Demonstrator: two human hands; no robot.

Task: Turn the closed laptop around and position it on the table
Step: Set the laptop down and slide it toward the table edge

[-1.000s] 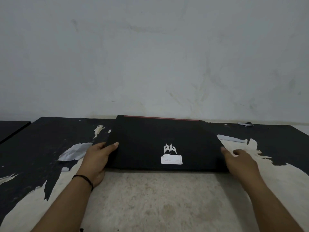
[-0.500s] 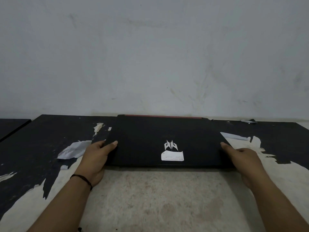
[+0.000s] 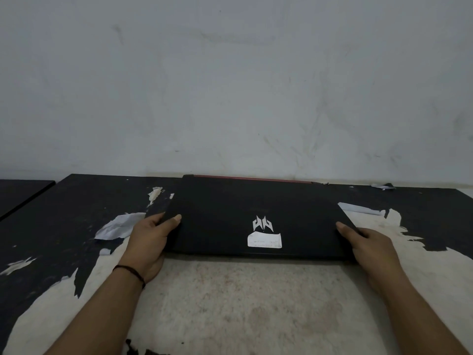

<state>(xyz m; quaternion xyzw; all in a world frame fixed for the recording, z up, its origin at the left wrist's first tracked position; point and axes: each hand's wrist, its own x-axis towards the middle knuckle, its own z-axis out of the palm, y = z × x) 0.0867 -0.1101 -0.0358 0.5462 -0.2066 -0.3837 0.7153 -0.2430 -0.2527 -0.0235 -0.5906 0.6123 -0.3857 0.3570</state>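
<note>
A closed black laptop [image 3: 230, 211] lies on the table [image 3: 243, 303], close to the wall. Its lid bears a silver logo and a white sticker near the front edge, and a red strip runs along its far edge. My left hand [image 3: 148, 242] grips the laptop's left front corner, thumb on the lid and fingers under the side. My right hand [image 3: 371, 247] grips the right front corner the same way. The near edge looks slightly raised off the table.
The table's black coating is peeled away in the middle, with torn flakes [image 3: 120, 225] left of the laptop and others [image 3: 358, 208] at its right. A plain wall [image 3: 230, 85] rises directly behind. A second dark table [image 3: 20, 193] adjoins at far left.
My right hand has slid in from beside the laptop and closed on its right front corner. My left hand keeps its hold. The laptop has hardly moved.
</note>
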